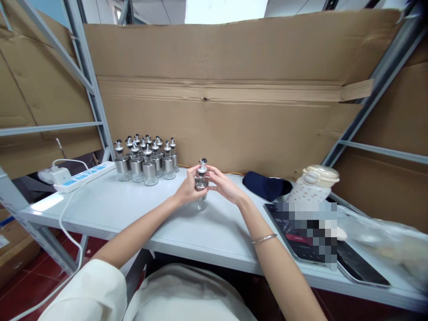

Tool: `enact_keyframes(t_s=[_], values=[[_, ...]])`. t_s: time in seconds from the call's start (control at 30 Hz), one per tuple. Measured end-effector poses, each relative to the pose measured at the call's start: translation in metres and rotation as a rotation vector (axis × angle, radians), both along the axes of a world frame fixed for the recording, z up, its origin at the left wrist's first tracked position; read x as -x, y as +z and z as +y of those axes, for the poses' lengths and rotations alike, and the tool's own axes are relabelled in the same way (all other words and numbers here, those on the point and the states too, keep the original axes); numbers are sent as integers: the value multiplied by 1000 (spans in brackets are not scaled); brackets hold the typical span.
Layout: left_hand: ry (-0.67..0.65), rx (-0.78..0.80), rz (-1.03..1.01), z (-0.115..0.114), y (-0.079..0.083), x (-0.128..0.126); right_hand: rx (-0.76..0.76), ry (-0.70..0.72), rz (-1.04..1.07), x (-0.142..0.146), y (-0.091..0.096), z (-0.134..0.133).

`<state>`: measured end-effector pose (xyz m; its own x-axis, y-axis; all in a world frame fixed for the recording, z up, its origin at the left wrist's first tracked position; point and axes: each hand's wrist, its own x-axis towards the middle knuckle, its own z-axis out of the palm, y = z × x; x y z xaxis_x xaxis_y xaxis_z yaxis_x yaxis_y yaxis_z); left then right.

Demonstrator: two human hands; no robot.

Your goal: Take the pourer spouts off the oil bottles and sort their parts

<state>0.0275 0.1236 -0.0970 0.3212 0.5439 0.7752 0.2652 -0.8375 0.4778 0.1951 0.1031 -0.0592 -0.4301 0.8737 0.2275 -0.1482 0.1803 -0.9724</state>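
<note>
Holding one small glass bottle (199,192) upright between both hands, over the middle of the white table (110,209). Cannot tell whether the base is touching the top. Left hand (186,189) wrapped round the body and steel collar from the left, fingertips closed on it. Right hand (223,183) closed on the same bottle from the right, fingertips up at the pourer cap. Grasped on both sides, neither hand released.

Judged light and rigid: clear glass below, metal band and spout above. Probably fragile if dropped on the hard top, and likely slippery on the smooth glass. Best taken round the body or at the metal collar. Spout small and thin, judged a poor place to bear load.

Behind and to the left: cluster of like bottles (146,161), packed close, well apart from the held one. Beyond those: power strip (87,174), cable trailing over the left edge. To the right, near the right hand but apart from it: dark blue cloth (265,185), then cream flask (310,186), then dark tablet (361,267) close to the front edge. Cardboard sheet (217,111) closing off the back.

Open table in front of the hands and between hands and cluster. Front edge close under the forearms.
</note>
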Motion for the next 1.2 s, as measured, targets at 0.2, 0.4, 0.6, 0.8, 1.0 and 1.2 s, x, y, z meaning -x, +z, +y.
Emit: enact_keyframes(t_s=[0.2, 0.4, 0.6, 0.8, 1.0, 1.2], values=[[538, -164, 190, 20, 13, 53, 41, -138, -100, -4, -1, 2], [889, -134, 265, 28, 26, 84, 35, -86, -244, -2, 4, -4], [1062, 31, 251, 28, 28, 97, -11, -53, -412, -2, 5, -7], [1033, 88, 152, 28, 21, 97, -160, -55, -953, -2, -6, 0], [1045, 87, 116, 19, 27, 90, -196, -90, -1139, 2, 0, -24], [458, 58, 266, -73, 7, 48, -579, -231, -1204, 30, -73, -110]])
